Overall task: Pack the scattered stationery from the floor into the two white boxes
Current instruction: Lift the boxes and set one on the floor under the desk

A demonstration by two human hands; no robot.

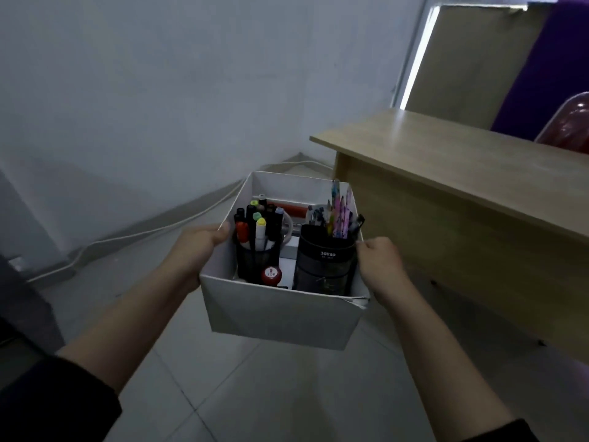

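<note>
both hands hold a white box above the tiled floor: left hand with fingers curled over its left wall, right hand gripping its right wall; inside, a mesh cup of markers and a black pouch of pens; a worktop beyond, right

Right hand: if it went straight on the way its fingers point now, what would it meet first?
The right hand grips the white box at its right wall, fingers pointing inward. Going on, it would probably meet the black pencil case just inside, though depth is unclear.
</note>
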